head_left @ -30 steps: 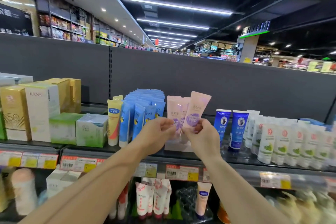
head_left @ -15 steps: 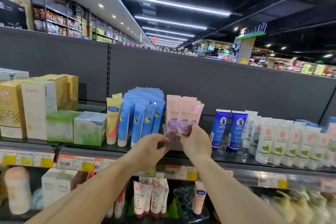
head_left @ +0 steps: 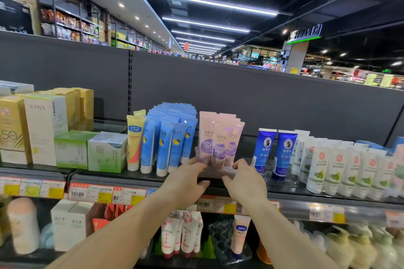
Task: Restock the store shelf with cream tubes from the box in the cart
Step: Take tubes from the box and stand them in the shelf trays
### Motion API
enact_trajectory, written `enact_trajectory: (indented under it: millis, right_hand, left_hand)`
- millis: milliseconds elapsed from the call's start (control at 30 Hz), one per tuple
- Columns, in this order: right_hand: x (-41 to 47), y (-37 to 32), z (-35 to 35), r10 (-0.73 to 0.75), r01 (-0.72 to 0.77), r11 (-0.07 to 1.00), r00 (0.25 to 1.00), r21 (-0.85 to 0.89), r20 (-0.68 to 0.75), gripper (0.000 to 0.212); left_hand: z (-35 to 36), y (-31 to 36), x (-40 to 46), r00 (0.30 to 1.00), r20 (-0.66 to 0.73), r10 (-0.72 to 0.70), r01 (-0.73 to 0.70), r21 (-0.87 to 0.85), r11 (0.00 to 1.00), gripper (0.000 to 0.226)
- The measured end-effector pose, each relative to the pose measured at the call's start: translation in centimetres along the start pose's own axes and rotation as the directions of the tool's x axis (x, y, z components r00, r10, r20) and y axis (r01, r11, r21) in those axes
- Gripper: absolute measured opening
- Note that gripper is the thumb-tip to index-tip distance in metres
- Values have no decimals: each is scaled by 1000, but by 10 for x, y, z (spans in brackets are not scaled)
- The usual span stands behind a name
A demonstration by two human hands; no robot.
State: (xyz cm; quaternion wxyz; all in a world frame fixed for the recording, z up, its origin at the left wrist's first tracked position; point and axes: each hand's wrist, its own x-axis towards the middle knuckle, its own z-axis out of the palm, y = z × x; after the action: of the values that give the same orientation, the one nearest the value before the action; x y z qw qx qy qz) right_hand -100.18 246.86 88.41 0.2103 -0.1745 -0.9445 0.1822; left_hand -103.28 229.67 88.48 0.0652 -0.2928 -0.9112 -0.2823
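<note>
Three pink cream tubes point(head_left: 219, 137) with purple labels stand upright, caps down, on the top shelf point(head_left: 284, 201), between blue tubes and dark blue tubes. My left hand point(head_left: 188, 180) grips their lower left side with curled fingers, thumb at the shelf's front edge. On the lower right side, my right hand point(head_left: 243, 179) holds them with its fingers curled at the caps. The tube caps are hidden behind my fingers. Neither the cart nor the box is in view.
Light blue tubes point(head_left: 172, 137) and a yellow tube point(head_left: 134, 137) stand just left of the pink ones. Dark blue tubes point(head_left: 275, 150) and white tubes point(head_left: 338, 166) fill the right. Cartons point(head_left: 41, 129) stand at the left. A lower shelf holds more tubes point(head_left: 183, 236).
Both hands have lowered the pink tubes from a raised, fanned hold down onto the shelf. The tubes now stand close together and upright, and my hands have slid down to their bases.
</note>
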Motion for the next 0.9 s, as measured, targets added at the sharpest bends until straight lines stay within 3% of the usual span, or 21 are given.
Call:
enact_trajectory:
  millis: [100,300,433,567,900]
  right_hand:
    - [-4,9,4,-35,35,999,999,32,-4,29]
    - [-9,13,5,-73,74,997,996,19,-41,27]
    - [-8,2,4,-53,65,994,991,92,-123,39]
    - [0,-15,7,-3,11,994,998,112,-70,46]
    - [10,-20,3,-5,6,998,1000,62,-9,30]
  left_hand:
    - [4,3,-1,998,56,5,-7,41,999,56]
    - [3,2,-1,999,33,7,-10,82,997,55]
    - [5,3,-2,1000,10,3,-4,106,994,52]
    - [4,4,-2,999,-14,30,-28,111,993,44]
    - [1,-3,0,1000,30,0,-3,87,996,51]
